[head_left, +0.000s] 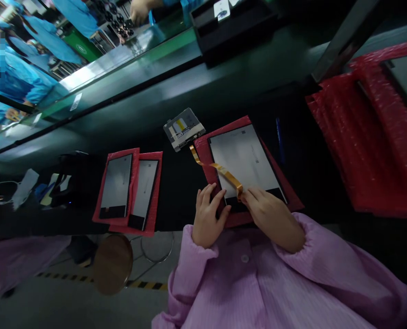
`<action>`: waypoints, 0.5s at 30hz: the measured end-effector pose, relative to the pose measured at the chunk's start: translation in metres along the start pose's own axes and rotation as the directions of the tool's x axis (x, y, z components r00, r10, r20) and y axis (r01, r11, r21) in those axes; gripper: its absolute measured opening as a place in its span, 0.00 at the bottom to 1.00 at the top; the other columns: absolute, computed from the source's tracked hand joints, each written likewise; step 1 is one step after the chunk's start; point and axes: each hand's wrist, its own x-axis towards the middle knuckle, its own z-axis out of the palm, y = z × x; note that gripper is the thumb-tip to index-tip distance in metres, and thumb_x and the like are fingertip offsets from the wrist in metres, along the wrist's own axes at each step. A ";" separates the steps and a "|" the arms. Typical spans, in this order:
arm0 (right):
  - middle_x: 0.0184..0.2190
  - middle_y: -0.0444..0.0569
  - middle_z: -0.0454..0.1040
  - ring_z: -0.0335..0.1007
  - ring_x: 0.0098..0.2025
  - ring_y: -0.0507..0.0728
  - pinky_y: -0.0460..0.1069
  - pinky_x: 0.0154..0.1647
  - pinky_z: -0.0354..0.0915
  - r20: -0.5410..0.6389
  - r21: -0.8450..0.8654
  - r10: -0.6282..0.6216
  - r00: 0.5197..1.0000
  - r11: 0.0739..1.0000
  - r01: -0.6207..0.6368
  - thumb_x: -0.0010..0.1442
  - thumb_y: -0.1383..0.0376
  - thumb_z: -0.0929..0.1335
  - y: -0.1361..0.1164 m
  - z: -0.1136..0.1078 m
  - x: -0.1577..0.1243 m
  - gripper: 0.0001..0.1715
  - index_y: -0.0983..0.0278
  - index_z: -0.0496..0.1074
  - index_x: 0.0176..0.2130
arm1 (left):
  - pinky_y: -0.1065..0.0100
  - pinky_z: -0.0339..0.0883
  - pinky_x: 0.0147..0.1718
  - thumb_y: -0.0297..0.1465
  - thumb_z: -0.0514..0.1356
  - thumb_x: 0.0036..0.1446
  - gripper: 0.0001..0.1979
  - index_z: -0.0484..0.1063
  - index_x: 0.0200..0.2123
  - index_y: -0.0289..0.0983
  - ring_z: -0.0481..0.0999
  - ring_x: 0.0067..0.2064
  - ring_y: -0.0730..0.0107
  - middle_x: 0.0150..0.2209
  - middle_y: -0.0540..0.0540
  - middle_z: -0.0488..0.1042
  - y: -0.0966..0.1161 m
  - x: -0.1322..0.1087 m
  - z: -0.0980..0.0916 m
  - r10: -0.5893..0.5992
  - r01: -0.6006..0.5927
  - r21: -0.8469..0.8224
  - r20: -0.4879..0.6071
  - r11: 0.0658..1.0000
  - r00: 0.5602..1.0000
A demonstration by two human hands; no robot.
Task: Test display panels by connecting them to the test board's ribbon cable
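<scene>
Three display panels lay on red bubble-wrap sheets, seemingly to cushion the glass: the large panel (246, 160) before you and two smaller panels (116, 186) side by side to your left. One small circuit board (183, 129) sat just beyond the large panel, joined by one orange ribbon cable (217, 168). Your left hand (208, 219) pressed half-curled on the panel's near edge, steadying it, while your right hand (272, 217) pinched the cable's end.

No text can be read; marks on the display panel (246, 157) are too small
</scene>
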 end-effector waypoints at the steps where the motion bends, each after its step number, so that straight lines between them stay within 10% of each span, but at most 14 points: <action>1: 0.35 0.51 0.71 0.68 0.37 0.57 0.52 0.38 0.64 -0.033 0.040 0.024 0.999 0.999 -0.023 0.64 0.73 0.59 0.003 -0.002 -0.002 0.11 0.66 0.69 0.39 | 0.44 0.49 0.63 0.39 0.56 0.61 0.20 0.66 0.56 0.43 0.58 0.63 0.55 0.60 0.40 0.63 0.004 0.003 0.001 -0.013 0.013 -0.021 -0.011 1.000 1.000; 9: 0.38 0.57 0.69 0.66 0.38 0.64 0.53 0.29 0.62 -0.212 -0.166 0.507 0.835 0.824 -0.542 0.65 0.58 0.60 0.039 -0.024 -0.025 0.18 0.69 0.67 0.45 | 0.52 0.63 0.53 0.34 0.59 0.60 0.08 0.74 0.31 0.38 0.68 0.52 0.58 0.46 0.40 0.71 0.020 0.036 0.022 -0.182 0.115 -0.282 -0.223 0.952 0.958; 15: 0.32 0.55 0.68 0.64 0.37 0.62 0.55 0.35 0.62 -0.202 0.084 0.528 0.824 0.848 -0.523 0.64 0.63 0.58 0.047 -0.013 -0.025 0.13 0.64 0.65 0.31 | 0.58 0.69 0.49 0.37 0.56 0.59 0.09 0.71 0.37 0.39 0.74 0.46 0.67 0.40 0.48 0.74 -0.001 0.030 0.008 -0.707 0.086 -0.888 -0.297 0.451 0.642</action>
